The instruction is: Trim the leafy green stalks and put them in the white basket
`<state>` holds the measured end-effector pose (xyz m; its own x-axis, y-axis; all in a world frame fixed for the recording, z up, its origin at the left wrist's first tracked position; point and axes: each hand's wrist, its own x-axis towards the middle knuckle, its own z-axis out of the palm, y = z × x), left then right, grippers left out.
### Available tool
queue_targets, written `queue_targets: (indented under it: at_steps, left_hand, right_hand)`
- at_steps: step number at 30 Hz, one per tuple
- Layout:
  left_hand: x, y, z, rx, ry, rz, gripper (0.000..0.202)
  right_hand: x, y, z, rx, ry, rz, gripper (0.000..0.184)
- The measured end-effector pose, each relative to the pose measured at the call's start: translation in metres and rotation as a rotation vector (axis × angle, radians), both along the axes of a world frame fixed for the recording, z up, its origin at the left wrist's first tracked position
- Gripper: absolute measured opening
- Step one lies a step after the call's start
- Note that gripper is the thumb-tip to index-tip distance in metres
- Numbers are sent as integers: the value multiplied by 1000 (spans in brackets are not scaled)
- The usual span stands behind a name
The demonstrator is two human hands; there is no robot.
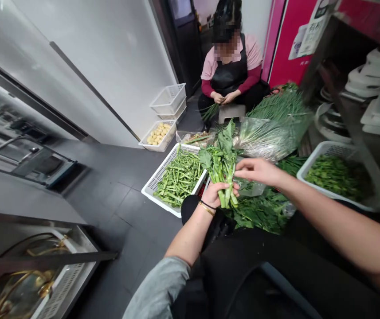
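Observation:
My left hand [217, 194] is closed round the thick pale stems of a bunch of leafy greens [222, 161], which looks like choy sum. The bunch stands upright, leaves away from me and cut ends towards me. My right hand [258, 171] is at the right side of the bunch, fingers loosely bent and a gap showing between them; its fingertips reach the stems. Just left of the bunch is a white basket [153, 195] of cut green stalks [179, 177]. Below my right hand lies a pile of loose leafy greens [263, 212].
Across from me, a seated person [231, 66] handles thin green stems. Chives or scallions [281, 106] lie by a clear plastic bag [263, 139]. A potato basket [158, 134] stands near the wall, a greens basket [336, 177] at right, a metal shelf [86, 259] at lower left.

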<state>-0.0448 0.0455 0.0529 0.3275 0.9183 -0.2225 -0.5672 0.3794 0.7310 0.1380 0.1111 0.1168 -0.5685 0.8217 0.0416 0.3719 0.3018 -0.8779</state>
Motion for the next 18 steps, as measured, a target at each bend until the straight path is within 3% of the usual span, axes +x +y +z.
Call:
queue_targets:
  at_steps: [1, 3, 7, 10, 12, 15, 18]
  left_hand:
    - [3, -1, 1, -14, 20, 7, 29]
    - [7, -2, 2, -71, 22, 72, 24]
    - [6, -6, 2, -200, -55, 309, 19]
    - [7, -18, 1, -169, -9, 290, 22]
    - [15, -26, -1, -120, 28, 268, 23]
    - [29, -32, -6, -150, 7, 339, 18]
    - [30, -31, -9, -201, 3, 388, 14]
  right_hand:
    - [-8, -3, -18, -91, 120, 7, 38]
    - [-19, -6, -36, -182, 318, -56, 37]
    - [-15, -6, -36, -302, 497, -174, 39]
    - [-14, -6, -40, -317, 456, -153, 38]
    - [-23, -8, -47, -93, 289, -157, 34]
    - [-35, -13, -55, 342, 2, -151, 28]
    - [-23, -22, -63, 459, -86, -47, 19]
